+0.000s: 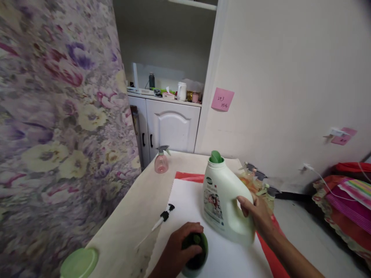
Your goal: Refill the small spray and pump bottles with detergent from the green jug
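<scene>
My right hand (255, 212) is closed round the handle of a large pale-green laundry detergent jug (216, 216), which leans slightly over the white sheet. The jug has no cap on, and a green pouring spout (216, 157) shows in its neck. My left hand (182, 243) grips a round dark-green cup (204, 251) near the table's front, thumb and fingers curled over its rim. What is inside the cup is too dark to tell. To the left of the cup lies a black-and-white pump dispenser head (164, 216) with a thin tube.
A pink spray bottle (161, 164) stands at the table's far left, and several more spray bottles (257, 179) stand behind the jug. A light-green round lid (79, 263) sits at the front left. A floral curtain (66, 127) hangs on the left; a white cabinet (174, 125) stands behind.
</scene>
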`<state>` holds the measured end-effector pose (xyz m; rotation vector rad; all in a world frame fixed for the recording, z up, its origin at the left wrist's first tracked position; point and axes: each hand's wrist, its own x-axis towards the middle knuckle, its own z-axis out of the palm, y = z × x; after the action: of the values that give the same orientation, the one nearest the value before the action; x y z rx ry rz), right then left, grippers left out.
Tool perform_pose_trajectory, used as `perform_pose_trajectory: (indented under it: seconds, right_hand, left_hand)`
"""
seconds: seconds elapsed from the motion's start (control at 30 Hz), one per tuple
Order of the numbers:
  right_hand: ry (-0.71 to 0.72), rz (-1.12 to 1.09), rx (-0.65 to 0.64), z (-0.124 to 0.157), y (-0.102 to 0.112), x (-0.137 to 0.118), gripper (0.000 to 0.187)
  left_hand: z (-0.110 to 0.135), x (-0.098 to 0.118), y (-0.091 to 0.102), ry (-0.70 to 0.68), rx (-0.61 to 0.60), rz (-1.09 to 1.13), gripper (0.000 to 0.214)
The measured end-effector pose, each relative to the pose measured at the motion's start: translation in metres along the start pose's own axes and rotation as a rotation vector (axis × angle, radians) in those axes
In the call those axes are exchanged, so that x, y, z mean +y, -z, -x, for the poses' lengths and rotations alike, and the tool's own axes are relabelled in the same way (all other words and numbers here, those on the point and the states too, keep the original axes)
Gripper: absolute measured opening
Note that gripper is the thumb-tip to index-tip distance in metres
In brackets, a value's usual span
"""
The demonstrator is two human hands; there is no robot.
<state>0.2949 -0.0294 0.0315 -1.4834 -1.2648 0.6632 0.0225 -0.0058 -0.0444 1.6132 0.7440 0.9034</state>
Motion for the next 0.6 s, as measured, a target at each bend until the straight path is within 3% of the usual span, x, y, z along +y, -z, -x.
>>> perform_pose_trajectory:
  seconds: [0.17,0.3,0.47,0.6]
  right_hand:
    - [0.059,-0.08,0.069,-0.033,-0.044,0.021,0.042]
    - [0.085,-0.135,0.096,-0.049,-0.066,0.04,0.041]
    - [0.08,-0.149,0.081,-0.048,-0.074,0.058,0.039]
    - [0.081,-0.128,0.065,-0.045,-0.072,0.058,0.038]
  left_hand:
    - [0.0,-0.011,0.002,-0.005,-0.026,-0.013,0.037]
    - [0.001,-0.011,0.005,0.015,-0.055,-0.031,0.042]
    - [0.002,-0.011,0.008,0.015,-0.082,-0.062,0.04]
    - [0.005,-0.017,0.007,0.001,-0.095,-0.089,0.042]
